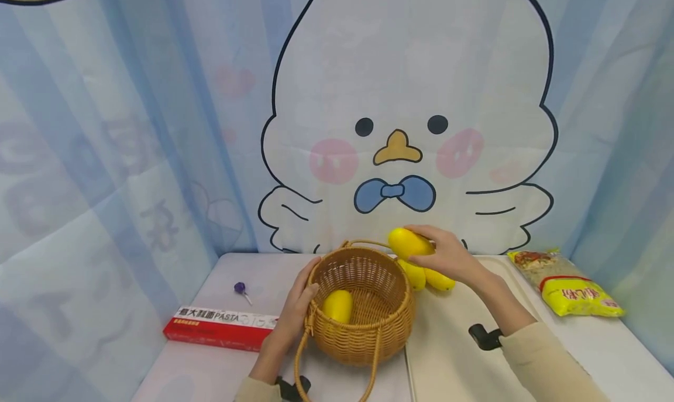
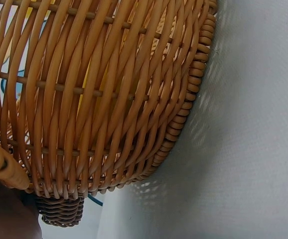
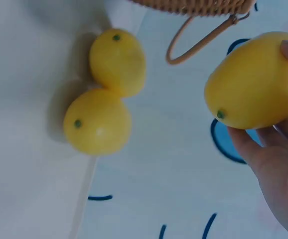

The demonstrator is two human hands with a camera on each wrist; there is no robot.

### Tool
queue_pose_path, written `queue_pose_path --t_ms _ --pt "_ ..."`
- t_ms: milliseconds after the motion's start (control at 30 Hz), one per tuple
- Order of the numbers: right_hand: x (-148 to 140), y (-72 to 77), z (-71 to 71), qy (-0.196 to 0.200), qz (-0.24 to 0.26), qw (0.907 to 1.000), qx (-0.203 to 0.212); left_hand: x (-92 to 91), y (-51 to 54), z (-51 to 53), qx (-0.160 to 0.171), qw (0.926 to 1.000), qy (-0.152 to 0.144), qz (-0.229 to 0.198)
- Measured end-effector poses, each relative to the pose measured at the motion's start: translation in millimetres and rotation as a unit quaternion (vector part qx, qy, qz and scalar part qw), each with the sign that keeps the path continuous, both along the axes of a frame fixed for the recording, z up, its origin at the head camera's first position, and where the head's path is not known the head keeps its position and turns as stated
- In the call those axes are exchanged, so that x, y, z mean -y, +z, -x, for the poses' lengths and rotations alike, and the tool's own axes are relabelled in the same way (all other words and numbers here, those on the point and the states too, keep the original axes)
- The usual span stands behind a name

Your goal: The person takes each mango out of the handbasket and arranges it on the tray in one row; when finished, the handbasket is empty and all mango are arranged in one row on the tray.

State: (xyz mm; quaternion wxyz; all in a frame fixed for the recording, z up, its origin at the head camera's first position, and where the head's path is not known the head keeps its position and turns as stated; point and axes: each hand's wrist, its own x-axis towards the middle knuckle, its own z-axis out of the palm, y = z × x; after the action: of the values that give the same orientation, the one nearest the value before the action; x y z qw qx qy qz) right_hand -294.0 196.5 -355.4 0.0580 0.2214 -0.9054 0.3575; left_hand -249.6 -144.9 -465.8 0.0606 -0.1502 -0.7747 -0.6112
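In the head view, my left hand (image 1: 296,308) grips the left rim of a round wicker basket (image 1: 363,343) with a thin looped handle. One yellow mango (image 1: 337,306) lies inside it, on the left. My right hand (image 1: 446,254) holds another mango (image 1: 404,242) above the basket's right back rim. In the right wrist view, fingers and thumb surround this mango (image 3: 253,82), its green stem end showing. Behind and below it, two more mangoes (image 3: 98,122) sit side by side on the tray. The left wrist view is filled by the basket's woven side (image 2: 84,99).
A cream tray (image 1: 447,343) lies right of the basket. On the left are a red pasta box (image 1: 221,332) and a purple lollipop (image 1: 240,288). A yellow bag (image 1: 574,291) of dry food lies at the far right. A printed curtain (image 1: 395,68) hangs behind.
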Motion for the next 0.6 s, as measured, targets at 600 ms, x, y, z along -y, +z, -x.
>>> queue_pose_path --t_ms 600 --pt "-63.5 -36.5 17.2 -0.136 -0.023 0.9895 0.044 1.6 -0.9 1.6 0.006 0.9999 -0.008 -0.002"
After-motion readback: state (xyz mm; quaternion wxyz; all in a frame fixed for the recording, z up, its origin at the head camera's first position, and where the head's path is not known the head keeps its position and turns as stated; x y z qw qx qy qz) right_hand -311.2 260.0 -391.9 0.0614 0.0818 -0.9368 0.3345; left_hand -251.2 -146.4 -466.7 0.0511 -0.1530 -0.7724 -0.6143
